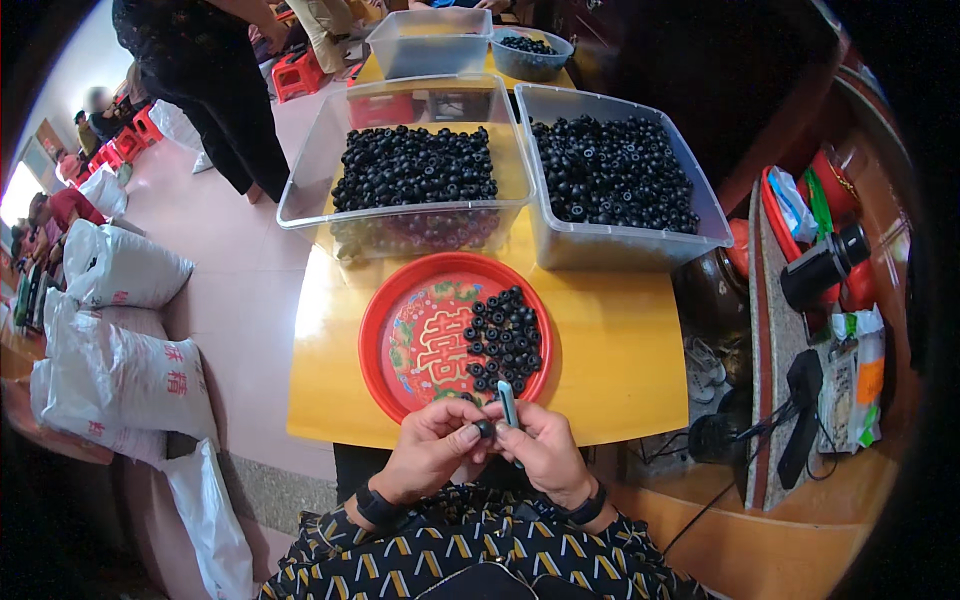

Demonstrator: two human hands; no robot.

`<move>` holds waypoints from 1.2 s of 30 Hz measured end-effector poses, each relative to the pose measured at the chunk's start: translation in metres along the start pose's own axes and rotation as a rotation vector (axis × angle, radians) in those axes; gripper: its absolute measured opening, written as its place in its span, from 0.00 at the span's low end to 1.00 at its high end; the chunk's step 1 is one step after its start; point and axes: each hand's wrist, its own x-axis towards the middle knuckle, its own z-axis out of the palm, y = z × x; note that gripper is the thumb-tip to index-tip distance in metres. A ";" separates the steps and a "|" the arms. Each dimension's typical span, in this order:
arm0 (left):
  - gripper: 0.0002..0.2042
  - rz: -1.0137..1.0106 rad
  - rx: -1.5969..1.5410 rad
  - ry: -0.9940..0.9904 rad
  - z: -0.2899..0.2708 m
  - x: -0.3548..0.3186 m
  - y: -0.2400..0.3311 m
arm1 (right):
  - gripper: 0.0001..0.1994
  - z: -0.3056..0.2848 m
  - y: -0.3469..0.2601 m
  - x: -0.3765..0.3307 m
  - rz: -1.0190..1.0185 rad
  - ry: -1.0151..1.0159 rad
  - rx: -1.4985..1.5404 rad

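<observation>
A small black ring-shaped part (485, 428) sits pinched between the fingertips of our left hand (432, 450), close over the near edge of the yellow wooden desk (620, 370). Our right hand (545, 452) is closed around a slim pale blue-grey tool (508, 402) that stands nearly upright, its lower end just beside the ring; whether the tip actually touches the ring we cannot tell, since the fingers crowd the spot. Both wrists wear dark bands.

Just beyond our hands lies a round red plastic tray (400, 345) with a patterned middle, and a loose pile of the same black rings (505, 340) covers its right half. Farther back, two clear plastic tubs stand side by side: the left tub (300, 205) holds a layer of black rings, and the right tub (620, 245) is filled thicker with them. Behind those, a further clear tub (430, 45) and a grey bowl (535, 62) of dark pieces rest on another desk.

To the left, white filled sacks (120, 370) lie on the floor.
</observation>
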 end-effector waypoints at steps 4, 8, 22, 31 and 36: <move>0.06 0.008 -0.013 -0.011 0.001 0.000 0.001 | 0.12 0.002 -0.001 0.000 -0.023 0.025 -0.031; 0.06 0.015 0.011 0.018 0.003 -0.003 0.005 | 0.11 0.002 -0.008 -0.004 -0.055 0.108 -0.164; 0.04 0.248 0.539 0.163 0.028 0.138 0.146 | 0.08 -0.096 0.014 -0.004 -0.507 0.988 -1.635; 0.11 0.333 1.374 0.157 0.011 0.205 0.146 | 0.07 -0.094 0.016 -0.001 -0.589 0.969 -1.570; 0.10 0.420 1.397 0.165 0.013 0.203 0.141 | 0.08 -0.096 0.017 -0.002 -0.561 0.982 -1.579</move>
